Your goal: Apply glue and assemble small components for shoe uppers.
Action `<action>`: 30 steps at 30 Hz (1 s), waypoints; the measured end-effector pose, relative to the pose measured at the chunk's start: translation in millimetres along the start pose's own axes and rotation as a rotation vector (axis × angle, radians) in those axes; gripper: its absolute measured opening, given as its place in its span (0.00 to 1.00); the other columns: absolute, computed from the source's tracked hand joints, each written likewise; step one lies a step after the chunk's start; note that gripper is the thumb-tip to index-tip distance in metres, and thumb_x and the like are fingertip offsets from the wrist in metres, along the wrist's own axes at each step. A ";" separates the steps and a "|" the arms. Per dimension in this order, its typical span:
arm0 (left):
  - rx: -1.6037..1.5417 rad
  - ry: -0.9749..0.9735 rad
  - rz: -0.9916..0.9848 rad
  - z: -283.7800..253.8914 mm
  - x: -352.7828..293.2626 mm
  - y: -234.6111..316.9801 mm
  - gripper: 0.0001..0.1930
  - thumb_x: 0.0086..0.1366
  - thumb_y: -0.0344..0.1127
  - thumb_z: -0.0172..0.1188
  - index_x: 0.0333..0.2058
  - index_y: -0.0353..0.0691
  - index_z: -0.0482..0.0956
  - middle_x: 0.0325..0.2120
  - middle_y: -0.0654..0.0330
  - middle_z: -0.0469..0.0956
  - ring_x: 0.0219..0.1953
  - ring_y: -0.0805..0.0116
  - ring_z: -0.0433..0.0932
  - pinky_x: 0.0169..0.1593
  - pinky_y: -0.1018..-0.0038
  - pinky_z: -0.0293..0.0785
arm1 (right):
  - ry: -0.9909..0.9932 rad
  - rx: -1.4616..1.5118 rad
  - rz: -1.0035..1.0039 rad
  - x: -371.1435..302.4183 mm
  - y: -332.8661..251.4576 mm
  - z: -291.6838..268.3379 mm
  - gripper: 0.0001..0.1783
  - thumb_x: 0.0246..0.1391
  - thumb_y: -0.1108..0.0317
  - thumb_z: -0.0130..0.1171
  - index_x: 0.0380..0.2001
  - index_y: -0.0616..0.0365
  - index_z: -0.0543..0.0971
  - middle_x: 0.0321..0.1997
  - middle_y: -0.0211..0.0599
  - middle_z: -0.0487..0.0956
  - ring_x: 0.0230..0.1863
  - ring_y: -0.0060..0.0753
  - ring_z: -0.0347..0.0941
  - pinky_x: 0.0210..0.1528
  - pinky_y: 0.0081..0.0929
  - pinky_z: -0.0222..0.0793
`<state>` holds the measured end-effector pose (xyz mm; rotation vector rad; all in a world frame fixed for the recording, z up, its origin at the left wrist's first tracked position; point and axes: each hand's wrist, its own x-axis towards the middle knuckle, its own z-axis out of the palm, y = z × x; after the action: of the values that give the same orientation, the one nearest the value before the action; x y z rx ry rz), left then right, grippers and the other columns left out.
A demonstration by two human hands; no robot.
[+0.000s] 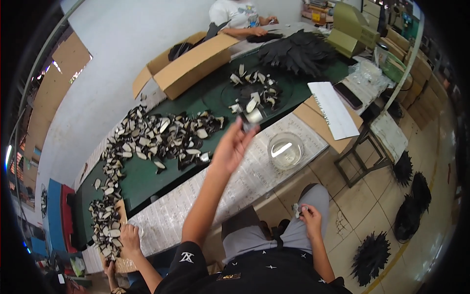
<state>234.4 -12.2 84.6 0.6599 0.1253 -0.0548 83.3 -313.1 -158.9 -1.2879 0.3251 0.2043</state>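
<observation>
My left hand (232, 147) reaches out over the table, its fingertips pinching a small black-and-white piece (247, 123) just short of a round cluster of similar pieces (254, 93) on the green table top (142, 176). Down by my lap, over grey trousers, my right hand (311, 219) holds a small white piece (296, 209) between thumb and fingers. A long scatter of black-and-white pieces (156, 137) lies left of my left hand.
A clear round dish (285, 149) sits on the printed paper at the table's near edge. An open cardboard box (191, 59), a heap of black feathery pieces (298, 49) and a seated person in a white shirt (240, 14) are at the far end. Another person's hand (128, 237) works at lower left. Black fan-shaped bundles (372, 255) lie on the floor.
</observation>
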 end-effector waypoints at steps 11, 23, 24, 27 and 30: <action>1.706 0.699 0.799 -172.7 61.1 116.5 0.29 0.62 0.45 0.59 0.55 0.30 0.70 0.53 0.42 0.71 0.57 0.48 0.69 0.59 0.63 0.64 | 0.016 0.066 -0.047 0.6 0.8 -5.1 0.12 0.59 0.68 0.58 0.44 0.63 0.78 0.34 0.29 0.78 0.31 0.16 0.73 0.33 0.14 0.72; 2.116 0.658 0.642 -202.2 7.5 102.2 0.15 0.55 0.36 0.65 0.40 0.40 0.79 0.44 0.52 0.77 0.54 0.51 0.70 0.62 0.47 0.55 | 0.010 0.024 -0.023 1.5 2.2 -0.7 0.12 0.59 0.68 0.58 0.44 0.62 0.79 0.31 0.28 0.78 0.27 0.15 0.72 0.31 0.13 0.69; 2.161 0.722 0.659 -198.0 6.9 101.3 0.13 0.55 0.37 0.65 0.38 0.40 0.79 0.42 0.54 0.77 0.53 0.53 0.71 0.61 0.45 0.55 | 0.010 0.038 -0.040 1.1 3.1 -0.6 0.12 0.59 0.68 0.58 0.44 0.62 0.79 0.30 0.28 0.78 0.27 0.15 0.72 0.31 0.13 0.69; 2.225 0.806 0.756 -200.6 4.4 110.7 0.11 0.58 0.38 0.62 0.39 0.42 0.78 0.45 0.55 0.76 0.56 0.54 0.69 0.61 0.43 0.53 | 0.025 0.029 -0.044 0.9 3.9 0.3 0.12 0.59 0.68 0.59 0.44 0.62 0.79 0.30 0.27 0.78 0.27 0.15 0.72 0.30 0.13 0.69; 1.902 0.890 0.800 -200.4 0.9 121.2 0.11 0.62 0.37 0.58 0.40 0.39 0.78 0.41 0.55 0.78 0.50 0.52 0.73 0.62 0.49 0.54 | 0.025 0.014 -0.049 0.8 2.8 -1.1 0.12 0.59 0.68 0.59 0.44 0.62 0.79 0.30 0.27 0.78 0.27 0.15 0.72 0.30 0.13 0.69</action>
<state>226.6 206.5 1.3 2.5585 0.6884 1.0357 83.0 -313.4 -162.0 -1.2837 0.3156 0.1448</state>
